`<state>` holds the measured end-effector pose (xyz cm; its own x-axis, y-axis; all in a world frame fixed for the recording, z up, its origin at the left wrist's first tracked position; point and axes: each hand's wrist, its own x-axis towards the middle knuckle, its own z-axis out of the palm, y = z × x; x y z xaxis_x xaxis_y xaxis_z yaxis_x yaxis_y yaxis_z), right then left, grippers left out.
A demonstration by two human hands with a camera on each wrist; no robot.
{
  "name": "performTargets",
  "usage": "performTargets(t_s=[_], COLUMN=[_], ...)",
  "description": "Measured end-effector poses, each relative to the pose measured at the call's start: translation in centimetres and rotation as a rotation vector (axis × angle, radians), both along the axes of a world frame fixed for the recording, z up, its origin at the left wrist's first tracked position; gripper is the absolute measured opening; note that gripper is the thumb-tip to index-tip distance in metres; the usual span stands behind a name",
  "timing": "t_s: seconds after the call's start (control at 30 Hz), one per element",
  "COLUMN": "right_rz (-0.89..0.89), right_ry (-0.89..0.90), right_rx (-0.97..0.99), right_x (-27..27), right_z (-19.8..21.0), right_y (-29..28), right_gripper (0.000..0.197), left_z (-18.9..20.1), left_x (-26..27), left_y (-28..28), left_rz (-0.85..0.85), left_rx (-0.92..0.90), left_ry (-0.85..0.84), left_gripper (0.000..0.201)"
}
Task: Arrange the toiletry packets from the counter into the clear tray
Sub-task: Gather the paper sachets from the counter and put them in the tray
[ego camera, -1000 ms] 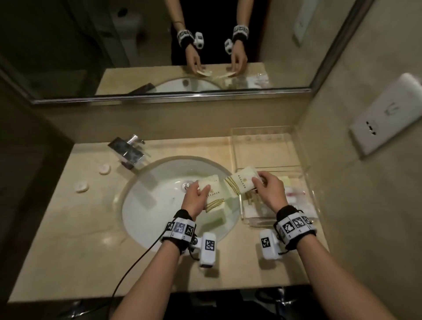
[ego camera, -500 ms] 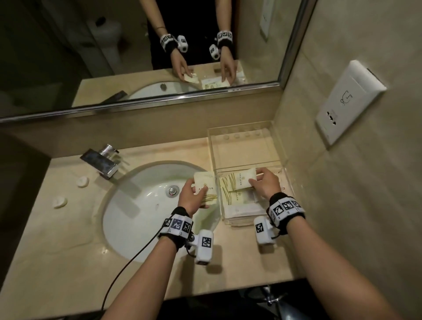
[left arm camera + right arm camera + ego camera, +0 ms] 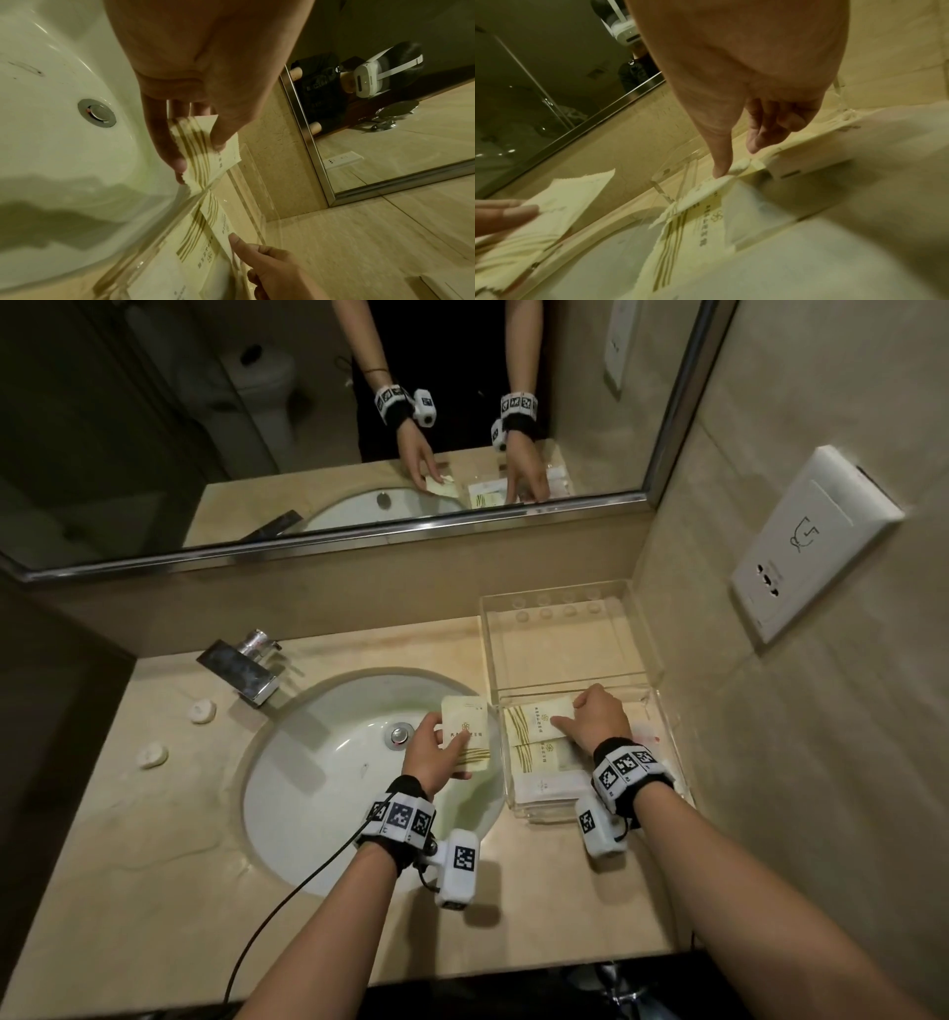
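A clear tray [image 3: 560, 644] stands at the counter's back right against the wall. Its front compartment holds several cream packets, one with olive stripes [image 3: 534, 719] lying on top. My right hand [image 3: 570, 713] rests over that packet, thumb tip pressing its edge [image 3: 720, 172], the other fingers loosely curled above it. My left hand [image 3: 452, 742] pinches another striped cream packet [image 3: 464, 721] between thumb and fingers, over the sink's right rim just left of the tray. The left wrist view shows that packet [image 3: 203, 146] hanging above the tray's near wall.
A white sink basin [image 3: 334, 762] fills the counter's middle, with a chrome faucet [image 3: 241, 670] behind it. Two small round white items [image 3: 203, 710] [image 3: 152, 755] lie on the left. A wall socket [image 3: 811, 546] is at the right, a mirror behind.
My right hand has lowered its packet from above the tray's left edge into the front compartment and laid it flat. The left hand keeps its packet over the sink's rim.
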<state>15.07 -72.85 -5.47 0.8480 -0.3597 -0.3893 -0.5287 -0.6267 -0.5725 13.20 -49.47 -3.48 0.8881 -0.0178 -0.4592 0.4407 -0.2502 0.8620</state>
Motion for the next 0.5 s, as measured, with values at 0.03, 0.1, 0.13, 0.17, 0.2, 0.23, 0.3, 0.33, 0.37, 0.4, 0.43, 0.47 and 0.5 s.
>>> performTargets(t_s=[0.03,0.1,0.13,0.17,0.2,0.23,0.3,0.33,0.37,0.4,0.43,0.47,0.5], right_rz=[0.003,0.002,0.001,0.0,-0.005,-0.014,-0.025,-0.02,-0.006,0.021,0.057,0.094,0.126], right_ry=[-0.014,-0.051,-0.08,-0.114,-0.156,-0.193,-0.25,-0.273,-0.283,-0.29,-0.274,-0.255,-0.232], right_rx=[-0.016,-0.012,0.003,0.019,0.042,0.079,0.208,0.285,0.358,0.431,0.477,0.501,0.487], right_x=[-0.1,-0.2,-0.3,-0.3,-0.2,-0.1,0.1,0.1,0.1,0.0,0.0,0.0,0.0], right_z=[-0.1,-0.2,-0.3,-0.3,-0.3,-0.1,0.3,0.7,1.1,1.6,2.0,2.3,2.4], right_y=[-0.1,-0.3,-0.4,-0.4,-0.4,-0.4,0.0,0.2,0.4,0.6,0.7,0.8,0.7], right_gripper=[0.05,0.051,0.047,0.041,0.032,0.023,0.013,0.013,0.015,0.016,0.018,0.02,0.025], left_z=[-0.1,-0.3,-0.3,-0.4,-0.4,-0.4,-0.3,-0.3,-0.3,-0.2,-0.1,0.0,0.0], left_x=[0.1,0.3,0.4,0.5,0.7,0.9,1.3,1.5,1.7,1.8,2.0,2.1,2.1], left_y=[0.0,-0.2,-0.3,-0.4,-0.6,-0.9,-1.6,-1.9,-2.3,-2.7,-3.1,-3.5,-3.9], left_rz=[-0.002,-0.008,-0.016,-0.027,-0.039,-0.053,-0.092,-0.114,-0.137,-0.157,-0.178,-0.199,-0.217], left_rx=[0.003,0.014,0.021,0.026,0.032,0.039,0.056,0.06,0.055,0.046,0.039,0.035,0.027], left_ry=[0.002,0.012,0.017,0.021,0.022,0.015,-0.009,-0.02,-0.028,-0.031,-0.034,-0.034,-0.031], left_gripper=[0.032,0.031,0.031,0.032,0.033,0.033,0.032,0.031,0.031,0.031,0.031,0.03,0.031])
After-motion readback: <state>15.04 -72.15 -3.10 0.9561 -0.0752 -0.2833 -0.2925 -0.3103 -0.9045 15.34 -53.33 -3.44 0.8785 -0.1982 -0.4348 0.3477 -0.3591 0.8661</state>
